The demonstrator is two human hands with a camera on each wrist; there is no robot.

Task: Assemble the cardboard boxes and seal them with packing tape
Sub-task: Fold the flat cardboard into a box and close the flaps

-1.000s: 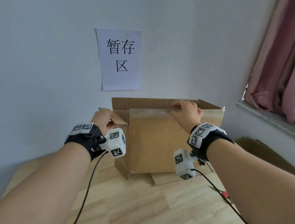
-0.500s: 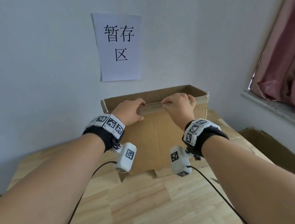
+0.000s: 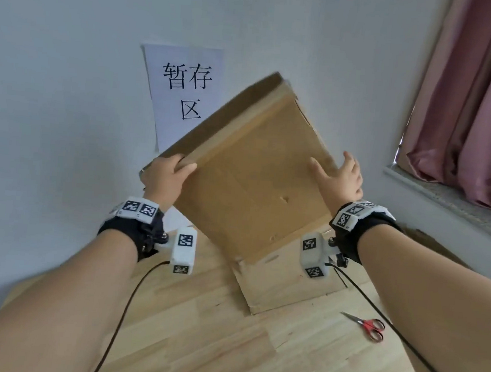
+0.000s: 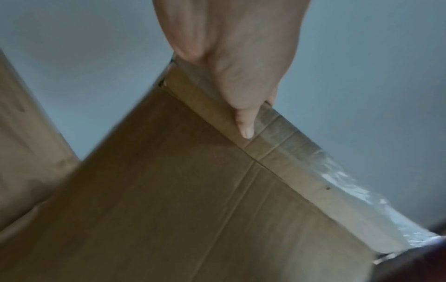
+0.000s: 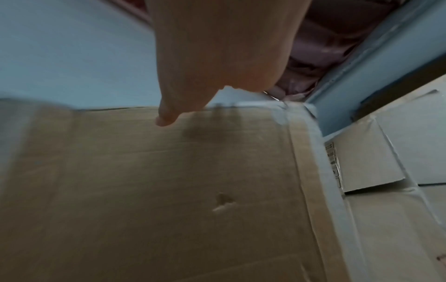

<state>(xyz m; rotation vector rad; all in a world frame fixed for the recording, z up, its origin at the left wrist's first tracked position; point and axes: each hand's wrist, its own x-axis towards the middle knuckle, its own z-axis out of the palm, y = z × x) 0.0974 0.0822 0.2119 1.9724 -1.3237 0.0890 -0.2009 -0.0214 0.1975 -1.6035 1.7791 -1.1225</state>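
Note:
A brown cardboard box [image 3: 254, 174] is lifted and tilted above the wooden table [image 3: 224, 341], its lower flap [image 3: 286, 281] hanging down onto the wood. My left hand [image 3: 167, 179] grips the box's left taped edge, thumb on the near face, fingers curled over the rim; the left wrist view shows the thumb on the box [image 4: 193, 200] by clear tape [image 4: 357, 192]. My right hand [image 3: 340, 176] lies flat with spread fingers against the box's right edge. In the right wrist view its thumb reaches over the box [image 5: 156, 181].
Red-handled scissors [image 3: 368, 327] lie on the table at the right. A paper sign [image 3: 184, 94] hangs on the wall behind the box. A window sill [image 3: 445, 197] and pink curtain [image 3: 477, 102] are at the right, with more flat cardboard [image 5: 386, 162] below them.
The box has been lifted off the table and tipped, its top swinging up and to the right. My left hand shifted to the left edge, my right hand opened and moved to the right edge.

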